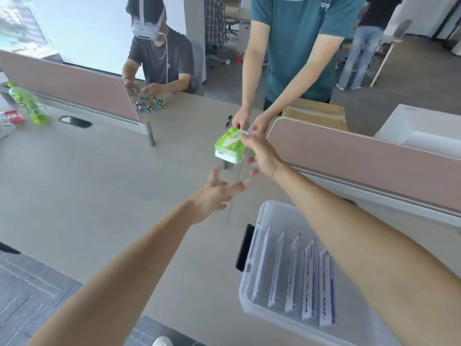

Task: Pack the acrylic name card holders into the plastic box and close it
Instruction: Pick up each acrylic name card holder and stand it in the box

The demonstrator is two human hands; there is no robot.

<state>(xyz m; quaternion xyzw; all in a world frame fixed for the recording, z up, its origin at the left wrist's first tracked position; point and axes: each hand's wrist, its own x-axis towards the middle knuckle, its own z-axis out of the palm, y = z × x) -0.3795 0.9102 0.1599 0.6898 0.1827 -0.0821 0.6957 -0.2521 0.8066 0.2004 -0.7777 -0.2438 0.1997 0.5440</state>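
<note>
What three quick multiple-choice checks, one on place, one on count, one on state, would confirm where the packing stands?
1. Where is the plastic box?
A. On the table by the wearer's right arm
B. On the floor
C. On the far desk

2. How many name card holders stand in it?
A. Two
B. Five
C. Nine

3. What state is the box in?
A. Lid latched
C. Tipped over
B. Open, no lid on it

Answers: 1 A, it sits on the near table edge under the right forearm. 2 B, five upright holders show in a row. 3 B, the top is open. The right hand takes a clear holder from a standing person; the left hand is open below.
</note>
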